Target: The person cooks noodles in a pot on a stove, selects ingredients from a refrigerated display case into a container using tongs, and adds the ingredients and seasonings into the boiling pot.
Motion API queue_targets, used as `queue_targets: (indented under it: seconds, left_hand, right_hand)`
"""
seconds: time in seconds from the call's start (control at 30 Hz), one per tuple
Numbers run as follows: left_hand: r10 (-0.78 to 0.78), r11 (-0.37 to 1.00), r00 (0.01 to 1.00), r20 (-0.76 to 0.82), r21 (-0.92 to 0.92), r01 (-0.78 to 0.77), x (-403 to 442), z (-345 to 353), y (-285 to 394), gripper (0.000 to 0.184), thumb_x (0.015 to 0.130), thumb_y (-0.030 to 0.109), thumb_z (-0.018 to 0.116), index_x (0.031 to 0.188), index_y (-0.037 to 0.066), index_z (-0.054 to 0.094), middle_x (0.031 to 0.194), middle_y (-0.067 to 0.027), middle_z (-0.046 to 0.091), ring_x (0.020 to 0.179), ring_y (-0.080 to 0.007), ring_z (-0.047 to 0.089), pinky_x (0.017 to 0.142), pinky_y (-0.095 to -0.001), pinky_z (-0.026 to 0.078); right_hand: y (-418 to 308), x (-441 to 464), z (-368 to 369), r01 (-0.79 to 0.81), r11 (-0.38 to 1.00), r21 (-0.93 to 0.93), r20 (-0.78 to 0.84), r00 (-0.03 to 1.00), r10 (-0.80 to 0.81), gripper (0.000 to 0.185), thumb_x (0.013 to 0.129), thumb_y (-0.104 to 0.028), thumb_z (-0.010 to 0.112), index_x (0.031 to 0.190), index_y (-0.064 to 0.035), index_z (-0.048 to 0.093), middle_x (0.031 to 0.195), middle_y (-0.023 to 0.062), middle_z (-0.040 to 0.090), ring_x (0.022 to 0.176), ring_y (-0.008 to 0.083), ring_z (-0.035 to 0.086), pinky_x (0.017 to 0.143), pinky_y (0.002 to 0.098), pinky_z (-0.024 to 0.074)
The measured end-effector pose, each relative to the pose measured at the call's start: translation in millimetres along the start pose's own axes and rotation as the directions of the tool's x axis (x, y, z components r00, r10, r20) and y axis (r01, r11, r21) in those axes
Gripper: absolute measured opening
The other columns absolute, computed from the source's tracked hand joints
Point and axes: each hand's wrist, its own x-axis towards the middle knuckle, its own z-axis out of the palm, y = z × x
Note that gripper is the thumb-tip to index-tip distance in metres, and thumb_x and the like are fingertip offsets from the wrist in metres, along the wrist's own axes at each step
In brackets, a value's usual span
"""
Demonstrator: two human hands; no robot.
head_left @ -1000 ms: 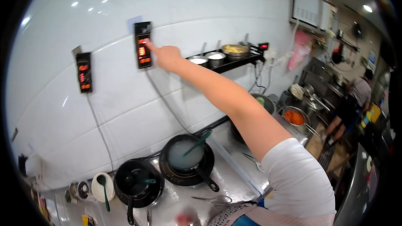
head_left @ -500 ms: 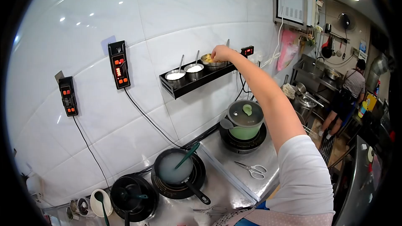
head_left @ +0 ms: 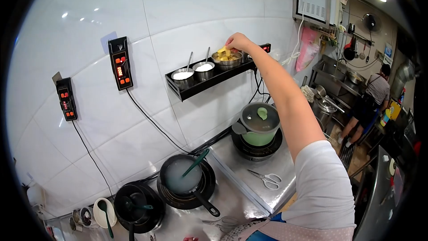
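My right hand reaches over the wall shelf. Its fingers are pinched on a yellow piece of food above a steel bowl of similar yellow chunks. Two smaller steel cups with white contents and spoons stand left of that bowl on the black shelf. I cannot make out my left hand; only a small reddish patch shows at the bottom edge. Below the shelf are a black pan with cloudy liquid and a green utensil, and a green lidded pot.
White-handled scissors lie on the steel counter. A second dark pan and a white bowl with a green spoon stand at lower left. Two control panels hang on the wall. A person stands at far right.
My right hand has lifted slightly from the bowl, and a yellow piece now shows at its fingertips. The view has shifted a little.
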Motion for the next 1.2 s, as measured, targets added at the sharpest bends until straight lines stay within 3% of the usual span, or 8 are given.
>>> queue_targets:
  seconds: [0.2, 0.4, 0.67, 0.73, 0.8, 0.87, 1.07, 1.2]
  left_hand:
    - [-0.028, 0.999, 0.997, -0.077, -0.04, 0.025, -11, 4, 15, 0.034, 0.088, 0.028, 0.053, 0.113, 0.006, 0.045, 0.103, -0.0083, 0.054, 0.087, -0.0195, 0.055, 0.075, -0.0298, 0.047]
    - [-0.012, 0.999, 0.985, -0.172, -0.046, 0.004, 24, -10, -4, 0.024, 0.085, 0.022, 0.055, 0.102, 0.006, 0.05, 0.093, -0.0065, 0.055, 0.077, -0.017, 0.055, 0.066, -0.0289, 0.047]
    - [-0.047, 0.994, 0.97, -0.238, -0.11, 0.021, -18, 10, 37, 0.02, 0.083, 0.016, 0.057, 0.101, 0.009, 0.051, 0.09, -0.0018, 0.054, 0.074, -0.0118, 0.053, 0.065, -0.0245, 0.044]
    - [-0.048, 0.992, 0.97, -0.24, -0.129, 0.017, -29, 12, 46, 0.021, 0.083, 0.016, 0.057, 0.102, 0.009, 0.051, 0.09, -0.0015, 0.053, 0.073, -0.0112, 0.054, 0.065, -0.0234, 0.044]
    - [-0.055, 0.992, 0.962, -0.267, -0.123, 0.022, -43, 6, 47, 0.021, 0.084, 0.015, 0.056, 0.102, 0.009, 0.05, 0.09, -0.0014, 0.053, 0.073, -0.0113, 0.054, 0.064, -0.0229, 0.043]
    - [-0.064, 0.992, 0.953, -0.298, -0.122, 0.029, -51, -6, 46, 0.02, 0.084, 0.015, 0.056, 0.102, 0.009, 0.05, 0.089, -0.0014, 0.053, 0.074, -0.0113, 0.054, 0.064, -0.0228, 0.043]
    - [-0.13, 0.986, 0.91, -0.395, -0.146, 0.077, -74, -50, 29, 0.019, 0.083, 0.013, 0.056, 0.101, 0.011, 0.05, 0.088, -0.0006, 0.053, 0.073, -0.0113, 0.053, 0.065, -0.0238, 0.042]
    - [-0.126, 0.991, 0.954, -0.273, -0.076, 0.11, -65, -53, 18, 0.013, 0.085, 0.014, 0.054, 0.097, 0.011, 0.049, 0.086, -0.0013, 0.052, 0.07, -0.0112, 0.051, 0.062, -0.0247, 0.042]
  right_hand:
    - [4, -14, 10, 0.04, 0.999, -0.029, -0.121, 0.992, -0.043, 0.01, 0.072, -0.005, 0.063, 0.08, 0.0018, 0.064, 0.066, 0.006, 0.061, 0.052, 0.0102, 0.055, 0.049, 0.0221, 0.0476]
    - [-35, -26, 30, 0.064, 0.856, 0.513, 0.045, 0.994, -0.101, 0.009, 0.072, -0.007, 0.063, 0.072, 0.0012, 0.061, 0.066, 0.0059, 0.059, 0.054, 0.0089, 0.053, 0.05, 0.0226, 0.0465]
    - [-42, -202, 267, 0.367, 0.919, 0.142, 0.569, 0.73, -0.38, 0.012, 0.072, -0.013, 0.065, 0.079, -0.004, 0.066, 0.07, 0.0048, 0.064, 0.065, 0.0104, 0.058, 0.059, 0.0255, 0.0468]
    - [-6, -245, 335, 0.23, 0.97, 0.078, 0.673, 0.705, -0.222, 0.016, 0.07, -0.018, 0.066, 0.077, -0.0038, 0.066, 0.069, 0.0063, 0.064, 0.065, 0.0145, 0.06, 0.062, 0.0277, 0.0475]
    - [21, -275, 378, 0.358, 0.932, 0.052, 0.642, 0.703, -0.306, 0.017, 0.07, -0.017, 0.065, 0.082, -0.0047, 0.068, 0.07, 0.0098, 0.065, 0.066, 0.0191, 0.063, 0.062, 0.0289, 0.0486]
    - [27, -290, 397, 0.138, 0.99, 0.018, 0.732, 0.673, -0.107, 0.019, 0.071, -0.016, 0.064, 0.087, -0.006, 0.068, 0.074, 0.0116, 0.066, 0.068, 0.0212, 0.064, 0.063, 0.0291, 0.049]
    - [19, -292, 399, 0.456, 0.89, 0.006, 0.512, 0.763, -0.395, 0.019, 0.073, -0.014, 0.065, 0.09, -0.0059, 0.068, 0.077, 0.0127, 0.066, 0.073, 0.0187, 0.064, 0.065, 0.0277, 0.0491]
    - [-13, -316, 337, 0.1, 0.97, 0.223, 0.269, 0.95, -0.16, 0.019, 0.077, -0.019, 0.062, 0.087, -0.0027, 0.066, 0.076, 0.0103, 0.065, 0.07, 0.02, 0.062, 0.069, 0.0322, 0.0486]
